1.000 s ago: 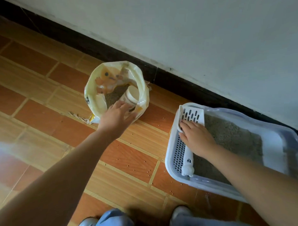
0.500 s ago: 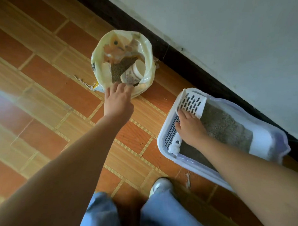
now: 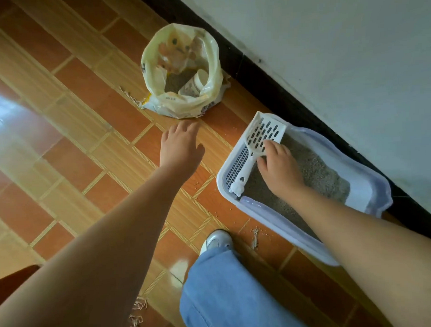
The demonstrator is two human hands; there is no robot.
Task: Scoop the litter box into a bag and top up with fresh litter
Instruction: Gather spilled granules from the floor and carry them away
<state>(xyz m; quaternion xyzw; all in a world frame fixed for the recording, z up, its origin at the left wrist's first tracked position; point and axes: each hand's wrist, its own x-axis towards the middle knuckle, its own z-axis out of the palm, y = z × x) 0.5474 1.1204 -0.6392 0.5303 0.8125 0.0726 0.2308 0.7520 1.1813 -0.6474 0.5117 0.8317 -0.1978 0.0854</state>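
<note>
Item 1. Rectangular white and lavender plastic litter box point(image 3: 267, 216), right of centre in the frame, on the brown tiled floor point(image 3: 86, 119) beside the black skirting board point(image 3: 255, 64). It holds grey litter point(image 3: 317, 169), with a grid panel at its left end.

Item 2. White slotted plastic scoop point(image 3: 264, 133), lying over the upper left corner of the litter box. The blade points to the upper right and the handle runs down over the grid panel.

Item 3. Right grip point(image 3: 279, 166), a bare hand, closed on the scoop. The fingers curl over the near edge of the blade, the thumb sits beside the handle, and the forearm comes in from the lower right, above the litter.

Item 4. Left grip point(image 3: 181, 146), a bare hand at centre frame. It is open, palm down, fingers loosely spread and holding nothing, and sits just below the bag without touching it. The arm reaches in from the lower left.

Item 5. Cream-yellow printed plastic bag point(image 3: 157, 75), upper centre, its mouth open. Inside are dark granules and a tilted white cup point(image 3: 194, 84).

Item 6. Loose granules point(image 3: 255, 235) on the floor by the box, with a blue denim trouser leg point(image 3: 226, 292) and a grey shoe point(image 3: 216, 240) at bottom centre.
</note>
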